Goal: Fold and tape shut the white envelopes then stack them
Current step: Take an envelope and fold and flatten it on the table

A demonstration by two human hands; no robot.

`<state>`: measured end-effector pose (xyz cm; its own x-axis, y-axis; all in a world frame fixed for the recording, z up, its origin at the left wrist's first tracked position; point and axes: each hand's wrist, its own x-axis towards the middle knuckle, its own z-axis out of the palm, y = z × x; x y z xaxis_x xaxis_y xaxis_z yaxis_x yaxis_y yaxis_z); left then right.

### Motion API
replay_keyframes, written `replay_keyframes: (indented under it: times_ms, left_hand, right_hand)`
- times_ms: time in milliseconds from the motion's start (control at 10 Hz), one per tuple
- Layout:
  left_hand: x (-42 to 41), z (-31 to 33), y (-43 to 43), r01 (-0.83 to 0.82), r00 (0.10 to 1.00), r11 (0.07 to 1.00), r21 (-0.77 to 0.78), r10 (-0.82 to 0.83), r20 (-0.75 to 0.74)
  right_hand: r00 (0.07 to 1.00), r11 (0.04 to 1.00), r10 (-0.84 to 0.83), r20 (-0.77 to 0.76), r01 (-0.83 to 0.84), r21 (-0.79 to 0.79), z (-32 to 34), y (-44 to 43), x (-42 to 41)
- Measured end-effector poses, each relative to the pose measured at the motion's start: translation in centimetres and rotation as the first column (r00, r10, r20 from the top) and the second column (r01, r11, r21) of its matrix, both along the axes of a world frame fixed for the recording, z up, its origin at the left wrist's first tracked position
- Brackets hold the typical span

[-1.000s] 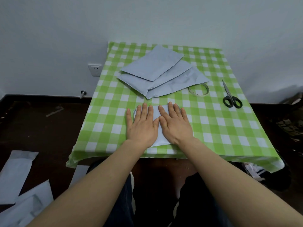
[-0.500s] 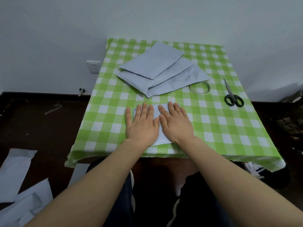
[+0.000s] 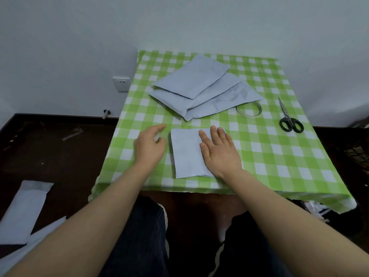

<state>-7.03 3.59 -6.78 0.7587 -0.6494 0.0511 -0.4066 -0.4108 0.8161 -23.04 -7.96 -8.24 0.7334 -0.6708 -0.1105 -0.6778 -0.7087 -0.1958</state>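
- White and folded flat, the paper envelope (image 3: 185, 152) lay near the front middle of the green-and-white checked tablecloth (image 3: 279, 156), as seen in the head view, the only one.
- The right hand (image 3: 219, 152) pressed on its right half with fingers straight and flat, gripping nothing.
- The left hand (image 3: 148, 146) hovered just beside the envelope's left edge, fingers loosely curled. It seemed empty, though blur made that uncertain.
- With one palm holding it, the fold could spring open, or the envelope could skid on the smooth-looking cloth once that hand lifted.
- The thin clear ring of tape (image 3: 248, 116) and the black-handled scissors (image 3: 284, 109) lay well apart to the far right, so fetching them probably meant letting go.
- The tape touched a corner of the loose pile of white envelopes (image 3: 199, 86), so pulling it might drag that pile askew.
- The palm hid the envelope's right side.
- No free end of tape could be made out.
- The frame's left edge cut off the white sheets on the floor (image 3: 24, 210).
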Motion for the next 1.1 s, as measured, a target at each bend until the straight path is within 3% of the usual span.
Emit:
replay_keyframes:
  times_ms: [100,200,400,600,700,800,900,1000,1100]
  left_hand:
    - [1.5,-0.3,-0.2,0.107,0.986,0.994,0.037,-0.101,-0.134]
    - [1.6,0.1,-1.1,0.164,0.971,0.986,0.006,-0.16,-0.175]
    - [1.9,0.3,-1.9,0.134,0.989,0.99,0.042,-0.137,0.061]
    - [2.1,0.5,-2.3,0.172,0.952,0.978,0.119,-0.196,0.237]
    - [2.4,0.2,-2.3,0.176,0.973,0.981,0.081,-0.186,0.139]
    - [2.1,-0.3,-2.6,0.086,0.993,0.994,-0.07,-0.091,-0.069]
    - [1.9,-0.3,-2.5,0.059,0.981,0.988,-0.139,-0.083,-0.173]
    - [2.2,-0.1,-2.3,0.125,0.989,0.988,-0.086,-0.131,-0.071]
    - [1.9,0.5,-2.2,0.091,0.99,0.996,0.014,-0.091,0.106]
  right_hand:
    - [1.0,1.0,-0.004,0.005,0.004,-0.008,0.2,0.2,-0.1]
    - [1.0,1.0,-0.003,0.005,0.003,-0.007,0.1,0.1,0.0]
    - [1.0,1.0,-0.006,0.016,0.006,-0.008,0.0,0.1,-0.1]
    - [1.0,1.0,-0.005,0.012,0.006,-0.005,-0.1,0.0,0.0]
    - [1.0,1.0,-0.005,0.016,0.005,-0.009,-0.1,0.0,0.0]
    - [1.0,1.0,-0.004,0.013,0.004,-0.009,-0.1,0.0,-0.1]
    - [1.0,1.0,-0.007,0.013,0.007,-0.016,-0.2,0.0,-0.1]
    - [1.0,1.0,-0.005,0.013,0.005,-0.02,-0.2,0.0,-0.1]
    - [1.0,1.0,-0.006,0.012,0.006,-0.02,-0.2,0.1,-0.1]
